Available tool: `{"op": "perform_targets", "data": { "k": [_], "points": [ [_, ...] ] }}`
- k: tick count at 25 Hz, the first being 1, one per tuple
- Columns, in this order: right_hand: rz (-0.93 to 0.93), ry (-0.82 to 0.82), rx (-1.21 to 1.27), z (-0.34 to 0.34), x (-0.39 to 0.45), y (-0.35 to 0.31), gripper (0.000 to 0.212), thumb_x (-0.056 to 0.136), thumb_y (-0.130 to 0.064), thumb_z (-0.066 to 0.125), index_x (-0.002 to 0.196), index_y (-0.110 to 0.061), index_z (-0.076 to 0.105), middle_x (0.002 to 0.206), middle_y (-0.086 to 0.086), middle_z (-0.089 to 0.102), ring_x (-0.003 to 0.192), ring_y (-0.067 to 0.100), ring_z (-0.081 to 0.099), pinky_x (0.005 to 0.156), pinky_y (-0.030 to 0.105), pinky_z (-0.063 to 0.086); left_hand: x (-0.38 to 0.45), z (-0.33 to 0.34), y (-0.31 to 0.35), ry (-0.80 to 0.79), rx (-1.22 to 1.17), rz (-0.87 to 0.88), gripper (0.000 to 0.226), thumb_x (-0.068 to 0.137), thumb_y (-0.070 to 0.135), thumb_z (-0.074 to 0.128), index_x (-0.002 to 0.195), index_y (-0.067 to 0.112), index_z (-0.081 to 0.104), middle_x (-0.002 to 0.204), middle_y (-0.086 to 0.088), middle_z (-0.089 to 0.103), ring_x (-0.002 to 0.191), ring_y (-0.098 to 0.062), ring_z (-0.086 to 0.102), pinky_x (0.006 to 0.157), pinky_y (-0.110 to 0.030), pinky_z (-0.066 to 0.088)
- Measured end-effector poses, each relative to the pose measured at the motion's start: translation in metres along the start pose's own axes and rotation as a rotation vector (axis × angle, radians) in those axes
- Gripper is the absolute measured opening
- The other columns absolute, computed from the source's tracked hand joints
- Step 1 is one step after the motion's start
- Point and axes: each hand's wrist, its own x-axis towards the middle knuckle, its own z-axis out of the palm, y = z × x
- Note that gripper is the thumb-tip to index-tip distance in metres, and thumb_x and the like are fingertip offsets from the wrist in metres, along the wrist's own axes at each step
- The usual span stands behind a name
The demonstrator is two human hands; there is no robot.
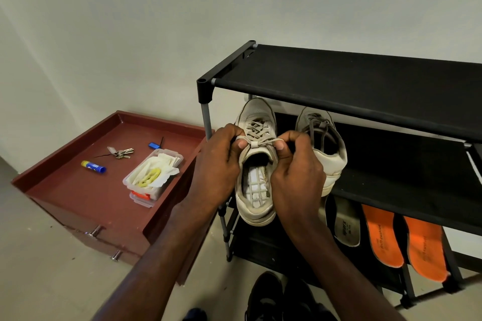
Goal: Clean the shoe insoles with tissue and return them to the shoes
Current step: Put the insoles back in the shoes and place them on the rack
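The head view showed a black shoe rack against a pale wall, with a low red-brown cabinet just beside it on the left. On the rack's middle shelf stood a second white sneaker, and on the shelf below lay a grey insole and two orange insoles, all outside any shoe.

In front of the rack, both hands held a white sneaker. Its long axis ran away from the person, toe toward the wall and heel nearest the camera, the opening facing up. Inside it the bare white gridded base showed, so its insole seemed to be out.

The left hand and right hand each pinched a lace near the top of the tongue, fingers curled and pressed together on it, as if loosening or spreading the opening.

On the cabinet top sat a clear plastic box of tissues, with keys and a glue stick farther back.

Judged from this, the task was early to midway: insoles appeared removed, while wiping could not be confirmed and returning them remained.
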Motion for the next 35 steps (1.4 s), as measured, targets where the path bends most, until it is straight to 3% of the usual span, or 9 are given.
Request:
{"op": "perform_targets", "data": {
  "k": [4,7,13,16,20,23,27,32,35],
  "points": [
    [0.025,-0.095,-0.062,-0.008,0.006,-0.002,0.047,0.1,-0.002,0.051,0.145,-0.018,0.052,0.111,-0.003,0.068,0.1,0.012,0.063,0.082,0.032,0.051,-0.001,0.0,0.003,-0.003,-0.046,-0.004,0.018,0.111,0.029,0.047,0.097,0.018,0.053,0.081,0.01,0.059,0.074,-0.009,0.059,0.064,-0.029,0.047],
    [-0.012,-0.191,-0.145,-0.012,0.011,-0.004,0.062,0.091,0.01,0.054,0.144,-0.021,0.056,0.124,-0.001,0.063,0.108,0.014,0.062,0.088,0.03,0.05,0.0,-0.005,0.006,-0.054,-0.13,-0.013,0.008,0.109,0.026,0.051,0.102,0.022,0.054,0.085,0.01,0.063,0.076,-0.008,0.062,0.065,-0.033,0.053],
    [0.062,-0.172,-0.191,-0.011,0.015,-0.005,0.032,0.095,0.002,0.061,0.122,-0.013,0.065,0.123,0.003,0.06,0.104,0.017,0.061,0.084,0.027,0.049,-0.007,-0.005,0.002,-0.007,-0.179,-0.128,0.014,0.103,0.019,0.062,0.1,0.032,0.058,0.093,0.006,0.071,0.085,-0.016,0.071,0.072,-0.049,0.062],
    [0.134,-0.082,-0.059,-0.011,0.015,-0.005,0.022,0.1,-0.003,0.054,0.119,-0.015,0.056,0.105,-0.001,0.065,0.088,0.009,0.062,0.069,0.014,0.044,-0.009,-0.004,0.008,0.05,-0.334,-0.239,0.014,0.109,0.015,0.052,0.098,0.024,0.054,0.091,0.004,0.074,0.077,-0.014,0.07,0.061,-0.033,0.061],
    [0.219,0.068,0.155,-0.011,0.016,-0.003,0.01,0.109,-0.017,0.041,0.116,-0.02,0.046,0.094,0.001,0.067,0.08,0.013,0.068,0.066,0.03,0.056,-0.008,-0.01,0.017,0.093,-0.598,-0.366,0.018,0.114,0.022,0.039,0.113,0.005,0.045,0.101,-0.008,0.078,0.077,-0.025,0.07,0.057,-0.029,0.059],
    [0.227,0.065,0.176,-0.011,0.015,-0.001,0.008,0.109,-0.019,0.041,0.115,-0.023,0.045,0.096,0.002,0.068,0.082,0.016,0.07,0.07,0.041,0.06,-0.005,-0.012,0.018,0.082,-0.61,-0.413,0.021,0.114,0.024,0.037,0.119,0.004,0.043,0.098,-0.008,0.078,0.075,-0.024,0.071,0.058,-0.032,0.06],
    [0.179,-0.055,0.155,-0.016,0.016,-0.004,0.015,0.107,-0.024,0.051,0.122,-0.022,0.05,0.09,-0.008,0.069,0.081,0.003,0.067,0.068,0.016,0.052,-0.005,-0.014,0.018,0.055,-0.538,-0.373,0.017,0.11,0.027,0.051,0.116,0.011,0.053,0.099,-0.007,0.077,0.08,-0.027,0.075,0.062,-0.041,0.064],
    [0.121,-0.048,0.032,-0.013,0.017,-0.003,0.017,0.106,-0.021,0.05,0.11,-0.016,0.066,0.091,-0.007,0.068,0.08,0.005,0.065,0.066,0.012,0.047,-0.006,-0.008,0.019,0.094,-0.374,-0.256,0.022,0.111,0.029,0.048,0.101,0.014,0.06,0.094,-0.002,0.075,0.078,-0.027,0.073,0.059,-0.04,0.063],
    [0.239,-0.019,0.189,-0.011,0.02,-0.005,0.023,0.107,-0.019,0.047,0.1,-0.016,0.069,0.086,-0.007,0.071,0.076,0.007,0.069,0.07,0.029,0.059,-0.005,-0.007,0.022,0.104,-0.426,-0.325,0.024,0.113,0.029,0.042,0.103,0.011,0.055,0.094,-0.007,0.075,0.079,-0.033,0.073,0.059,-0.049,0.062]
  ]
}}
